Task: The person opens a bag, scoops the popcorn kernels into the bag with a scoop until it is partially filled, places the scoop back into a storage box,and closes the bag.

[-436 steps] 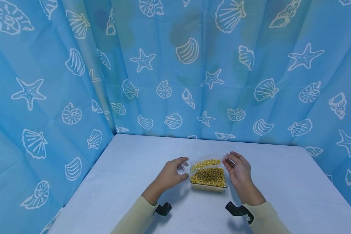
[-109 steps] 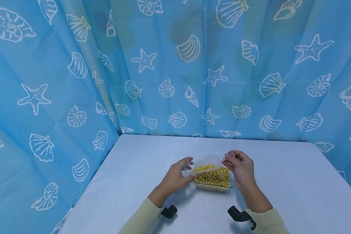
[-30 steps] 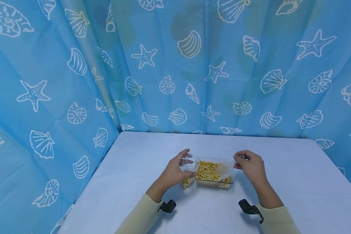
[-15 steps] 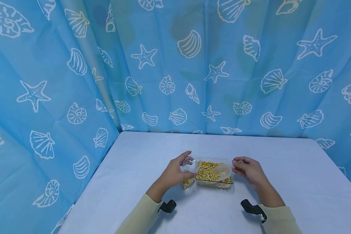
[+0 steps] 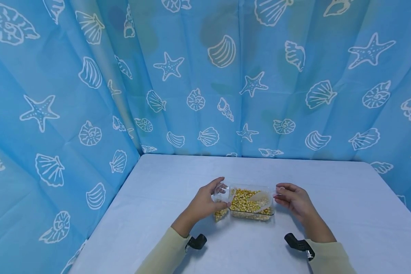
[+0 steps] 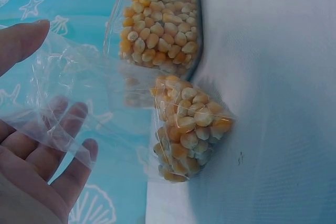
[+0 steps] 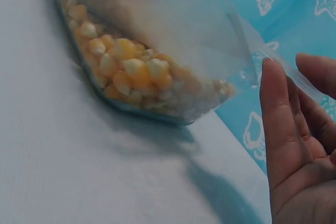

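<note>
Clear bag [image 6: 189, 132] of corn [image 6: 184, 121], beside the container [image 5: 251, 215] on the tabletop [image 5: 164, 182], left hand [image 5: 205, 199] gripping it, apparently to spread it; scoop [image 5: 261, 200], among kernels [image 5: 241, 198], handle [image 7: 291, 74] pinched by right hand [image 5: 297, 200], presumably for control.

Soft, even light leaves blurry shadows on the pale table [image 5: 178, 175]; small glints mark the clear bag [image 6: 184, 124] (the right wrist view looks grey, dim and slightly blurred).
</note>
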Demonstrator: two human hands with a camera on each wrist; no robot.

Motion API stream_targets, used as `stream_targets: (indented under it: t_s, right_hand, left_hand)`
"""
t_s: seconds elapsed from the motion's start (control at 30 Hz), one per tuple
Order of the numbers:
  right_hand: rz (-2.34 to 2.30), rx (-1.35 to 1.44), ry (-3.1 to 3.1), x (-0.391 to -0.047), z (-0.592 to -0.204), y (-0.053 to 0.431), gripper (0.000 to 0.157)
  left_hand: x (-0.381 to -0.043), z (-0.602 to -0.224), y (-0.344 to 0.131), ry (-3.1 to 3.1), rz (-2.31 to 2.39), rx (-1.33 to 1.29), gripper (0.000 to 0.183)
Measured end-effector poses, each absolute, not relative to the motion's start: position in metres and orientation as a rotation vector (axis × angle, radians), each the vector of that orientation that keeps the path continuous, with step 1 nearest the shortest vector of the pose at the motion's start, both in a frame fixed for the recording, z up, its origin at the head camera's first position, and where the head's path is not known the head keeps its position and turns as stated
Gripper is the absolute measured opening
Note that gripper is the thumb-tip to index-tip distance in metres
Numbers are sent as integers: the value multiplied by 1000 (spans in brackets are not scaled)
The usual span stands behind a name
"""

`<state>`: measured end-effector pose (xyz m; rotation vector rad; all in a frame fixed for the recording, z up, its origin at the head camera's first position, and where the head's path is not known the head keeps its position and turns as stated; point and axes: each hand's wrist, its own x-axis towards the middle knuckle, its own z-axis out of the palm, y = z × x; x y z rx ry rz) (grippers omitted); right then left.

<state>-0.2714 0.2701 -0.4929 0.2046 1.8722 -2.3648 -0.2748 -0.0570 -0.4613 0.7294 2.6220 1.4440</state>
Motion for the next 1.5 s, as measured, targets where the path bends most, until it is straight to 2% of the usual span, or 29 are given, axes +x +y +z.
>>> stream_targets:
  t_s: [0.17, 0.37, 0.5, 0.9, 1.13, 1.27, 1.5]
  right_hand:
    - [-2345, 247, 1882, -271, -492, 269, 40]
    - [-2368, 247, 1820, -270, -493, 271, 13]
    - [-2373, 210, 1785, -268, -491, 270, 2]
    - [-2452, 222, 1632, -270, -490, 267, 11]
    - [-2547, 229, 1413, -271, -498, 269, 2]
    - [-2591, 211, 1322, -271, -499, 269, 3]
    - [-2682, 279, 1151, -270, -492, 270, 16]
  left_hand:
    - [-274, -460, -57, 2618, 1450, 741, 84]
    - [-273, -459, -57, 2611, 1447, 713, 84]
    - [-273, -460, -58, 2621, 1432, 692, 84]
    - [-275, -460, -59, 2635, 1436, 727, 83]
    - [-274, -460, -59, 2624, 1435, 719, 83]
    - [-275, -460, -59, 2632, 1433, 736, 83]
    - [-275, -460, -59, 2638, 1417, 724, 83]
